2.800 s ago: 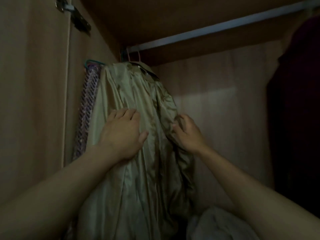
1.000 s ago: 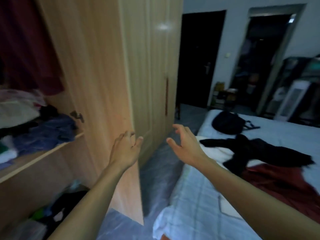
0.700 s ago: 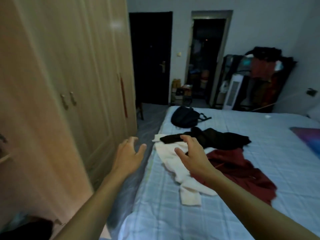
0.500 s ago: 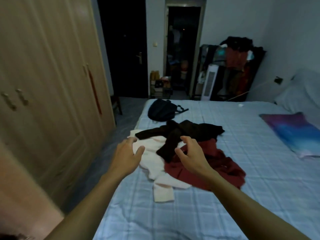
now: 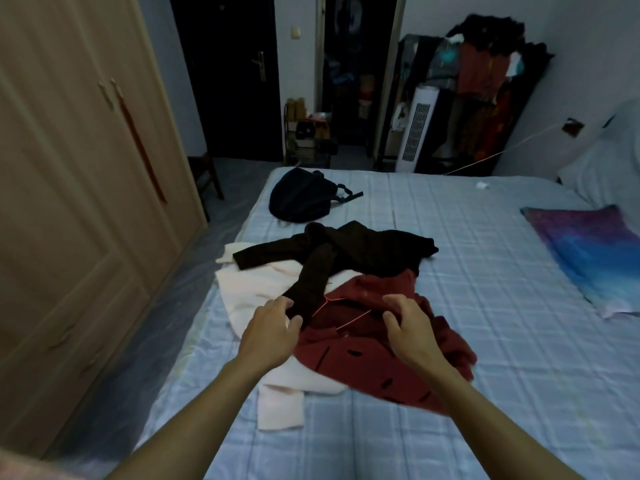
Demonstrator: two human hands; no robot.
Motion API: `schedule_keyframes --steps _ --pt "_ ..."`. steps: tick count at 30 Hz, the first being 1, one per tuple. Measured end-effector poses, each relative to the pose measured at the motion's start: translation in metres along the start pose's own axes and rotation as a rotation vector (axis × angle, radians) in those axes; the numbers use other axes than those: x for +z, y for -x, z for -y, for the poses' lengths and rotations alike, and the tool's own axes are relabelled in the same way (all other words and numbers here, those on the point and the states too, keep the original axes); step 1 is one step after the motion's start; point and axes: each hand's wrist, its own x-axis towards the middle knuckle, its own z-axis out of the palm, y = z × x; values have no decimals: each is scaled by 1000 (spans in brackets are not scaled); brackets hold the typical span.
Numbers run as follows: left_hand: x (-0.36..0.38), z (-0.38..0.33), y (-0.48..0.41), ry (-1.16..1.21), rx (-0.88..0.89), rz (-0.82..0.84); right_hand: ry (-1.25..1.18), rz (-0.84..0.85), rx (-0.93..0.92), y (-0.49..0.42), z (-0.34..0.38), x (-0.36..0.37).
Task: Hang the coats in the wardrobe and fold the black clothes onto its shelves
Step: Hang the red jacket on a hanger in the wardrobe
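- Bedroom: blue checked bed (image 5: pixel 467 244) beside the wardrobe (image 5: pixel 69 202);
- black garment (image 5: pixel 367 251) lies across white coat (image 5: pixel 249 292) and red coat (image 5: pixel 367 351) on the bed;
- left grip (image 5: pixel 270 336) and right grip (image 5: pixel 412 332) hover just above, released, empty.

Head camera looks forward and down across the bed (image 5: pixel 485 271)

Before you: bed (image 5: pixel 485 306), pale blue checked cover | centre of frame: white coat (image 5: pixel 242 292) and red coat (image 5: pixel 374 358) overlapping, flat on cover | black garment (image 5: pixel 363 251) draped across both, far edge touching cover | upper centre: dark backpack (image 5: pixel 298 202) | right edge: purple-blue pillow (image 5: pixel 588 251) | upper right: small white scrap (image 5: pixel 481 185)
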Motion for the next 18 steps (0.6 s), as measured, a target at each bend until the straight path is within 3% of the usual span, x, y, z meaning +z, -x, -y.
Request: schedule_keyframes --steps 9,18 --pt "107 39 -126 100 -146 213 100 124 29 -117 -64 60" --pt "205 102 -201 27 -300 317 210 299 -24 -240 -159 134"
